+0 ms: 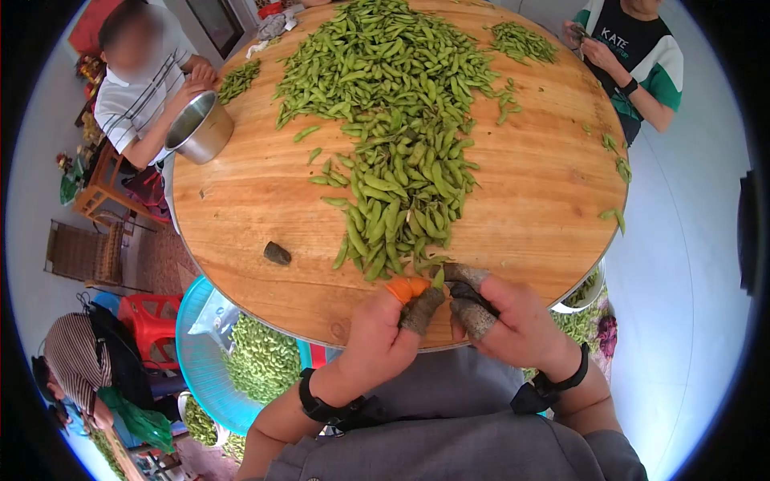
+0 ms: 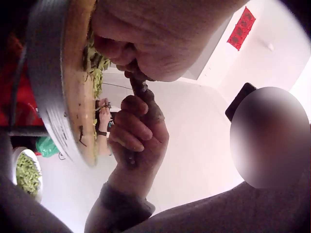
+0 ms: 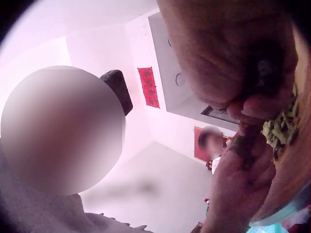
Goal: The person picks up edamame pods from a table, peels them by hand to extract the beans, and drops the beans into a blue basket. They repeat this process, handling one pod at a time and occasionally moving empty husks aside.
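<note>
Closest to me, the wearer's left hand (image 1: pixel 381 329) is pinching a green pod (image 1: pixel 438 278) between thumb and finger, its tip poking up just above the table's near edge. The right hand (image 1: pixel 521 321) is curling its fingers right beside it, but I cannot tell whether it is gripping anything. An orange cover (image 1: pixel 407 289) is wrapping one left finger, and rough grey-brown sleeves (image 1: pixel 422 311) are covering the left thumb and some right-hand digits. Black straps (image 1: pixel 325 405) are circling both wrists, above a grey garment (image 1: pixel 449 393). Just past the hands, the long heap of pods (image 1: pixel 401 80) is running up the round wooden table (image 1: pixel 529 208), widening at its far end. A short dark tube (image 1: pixel 277 253) is lying by itself to the left. Below the table's left edge, a turquoise basin (image 1: pixel 192 361) is holding a mass of pale green pieces (image 1: pixel 261 361); under the right edge, a white bucket (image 1: pixel 597 298) is holding more green. A metal pot (image 1: pixel 200 128) is standing near the left rim, beside a seated person in a white striped shirt (image 1: pixel 132 100). Across on the right, another person is working with both hands raised, wearing a black top (image 1: pixel 626 48) that is reading "KATE", with smaller letters I can't make out. Farther off on the left, someone in a striped top (image 1: pixel 76 349) is bending near a red stool (image 1: pixel 152 325). On a wall, a red strip (image 2: pixel 241 29) is showing dark characters too blurred to read.
</note>
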The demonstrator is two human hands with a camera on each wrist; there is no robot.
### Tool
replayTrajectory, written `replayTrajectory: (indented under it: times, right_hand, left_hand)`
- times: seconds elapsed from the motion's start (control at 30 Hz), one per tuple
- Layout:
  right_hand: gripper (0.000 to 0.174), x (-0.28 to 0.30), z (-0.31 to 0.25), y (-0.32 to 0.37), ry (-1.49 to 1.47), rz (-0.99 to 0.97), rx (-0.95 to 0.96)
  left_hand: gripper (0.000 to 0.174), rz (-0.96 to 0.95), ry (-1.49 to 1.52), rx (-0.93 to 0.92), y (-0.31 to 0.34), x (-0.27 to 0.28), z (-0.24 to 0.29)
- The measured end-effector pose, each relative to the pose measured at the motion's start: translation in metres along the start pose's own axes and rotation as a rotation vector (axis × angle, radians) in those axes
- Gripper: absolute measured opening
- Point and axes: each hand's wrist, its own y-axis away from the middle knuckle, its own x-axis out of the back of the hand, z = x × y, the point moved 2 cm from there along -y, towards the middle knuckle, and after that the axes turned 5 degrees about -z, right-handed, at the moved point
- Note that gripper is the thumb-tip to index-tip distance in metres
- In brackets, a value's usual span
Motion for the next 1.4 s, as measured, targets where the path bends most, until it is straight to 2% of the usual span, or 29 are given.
replayTrajectory:
  times: [0.07,0.13,0.2,0.23,0.27,0.3,0.33,0.37,0.43,0.5,0.53,0.57,0.6,0.63,0.7,0.73,0.77,0.8,0.87,0.9,0.97,1.07,1.13,1.2,1.27,1.3,1.37,1.4]
  right_hand:
    - [0.020,0.000,0.003,-0.001,-0.033,-0.010,-0.019]
    - [0.020,0.000,0.003,-0.003,-0.068,-0.020,-0.039]
    - [0.020,-0.001,0.005,-0.005,-0.446,-0.105,-0.231]
    - [0.020,-0.001,0.005,-0.006,-0.447,-0.103,-0.232]
    - [0.021,-0.003,0.005,-0.007,-0.685,-0.122,-0.281]
    - [0.021,-0.004,0.006,-0.007,-0.923,-0.140,-0.328]
    - [0.021,-0.005,0.009,-0.007,-0.924,-0.137,-0.326]
    - [0.022,-0.008,0.014,-0.007,-1.023,-0.158,-0.338]
    - [0.024,-0.012,0.017,-0.006,-1.122,-0.181,-0.346]
    - [0.027,-0.013,0.015,-0.007,-0.802,-0.128,-0.254]
    - [0.027,-0.015,0.015,-0.006,-0.797,-0.133,-0.250]
    - [0.029,-0.015,0.015,-0.004,-0.466,-0.096,-0.144]
    - [0.031,-0.013,0.013,-0.003,-0.122,-0.059,-0.027]
    - [0.031,-0.015,0.015,-0.003,-0.091,-0.068,-0.008]
    - [0.034,-0.017,0.016,-0.003,-0.065,0.022,0.156]
    - [0.034,-0.015,0.012,-0.003,-0.041,0.011,0.174]
    - [0.034,-0.013,0.010,-0.002,-0.126,-0.031,0.060]
    - [0.034,-0.013,0.010,-0.001,-0.212,-0.070,-0.058]
    - [0.032,-0.013,0.011,0.000,-0.229,-0.072,-0.063]
    - [0.031,-0.013,0.011,0.000,-0.263,-0.064,-0.075]
    - [0.029,-0.014,0.009,0.000,-0.301,-0.054,-0.091]
    - [0.024,-0.013,0.003,0.004,-0.392,0.009,-0.119]
    - [0.021,-0.012,-0.001,0.004,-0.438,0.057,-0.131]
    - [0.020,-0.003,-0.002,0.003,-0.367,0.227,-0.201]
    - [0.020,0.000,0.003,-0.001,-0.368,0.216,-0.196]
    - [0.018,0.001,0.008,-0.003,-0.473,0.174,-0.260]
    - [0.017,0.001,0.007,-0.004,-0.574,0.128,-0.323]
    - [0.019,0.000,0.005,-0.003,-0.642,0.119,-0.342]
  left_hand:
    - [0.027,-0.018,-0.096,-0.043,-0.001,0.002,0.006]
    - [0.028,-0.014,-0.367,-0.144,0.000,0.003,0.010]
    - [0.026,-0.012,-0.435,-0.190,0.000,0.004,0.010]
    - [0.024,-0.006,-0.503,-0.236,0.001,0.004,0.011]
    - [0.024,-0.008,-0.502,-0.238,0.001,0.004,0.012]
    - [0.021,-0.021,-0.029,0.030,0.000,0.003,0.008]
    - [0.019,-0.034,0.444,0.297,0.000,0.001,0.004]
    - [0.019,-0.037,0.444,0.294,0.000,0.003,-0.001]
    - [0.015,-0.275,1.398,0.431,0.002,0.002,-0.012]
    - [0.013,-0.236,1.379,0.451,0.003,0.002,-0.011]
    - [0.011,-0.192,1.363,0.467,0.004,0.002,-0.010]
    - [0.011,-0.186,1.363,0.453,0.005,-0.002,-0.009]
    - [0.010,-0.113,0.947,0.333,0.003,-0.004,-0.008]
    - [0.010,-0.026,0.533,0.210,0.002,-0.004,-0.006]
    - [0.011,-0.030,0.544,0.189,0.004,-0.007,-0.015]
    - [0.011,-0.061,0.551,0.205,0.005,-0.008,-0.019]
    - [0.016,-0.068,0.392,0.132,0.003,-0.008,-0.019]
    - [0.016,-0.051,0.394,0.118,0.001,-0.006,-0.013]
    - [0.018,-0.073,0.029,0.118,-0.001,-0.001,0.003]
    - [0.018,-0.063,0.029,0.111,-0.002,-0.001,0.004]
    - [0.019,0.015,0.054,-0.032,-0.003,-0.003,0.008]
    - [0.022,0.000,0.067,-0.051,-0.001,-0.005,0.008]
    - [0.024,-0.011,0.078,0.003,-0.001,-0.004,0.012]
    - [0.025,-0.022,0.092,0.060,0.002,-0.006,0.009]
    - [0.024,-0.189,0.412,0.206,0.008,-0.016,-0.002]
    - [0.024,-0.187,0.413,0.205,0.007,-0.016,-0.001]
    - [0.022,-0.242,0.462,0.028,0.002,-0.014,0.006]
    - [0.022,-0.237,0.463,0.027,0.002,-0.011,0.008]
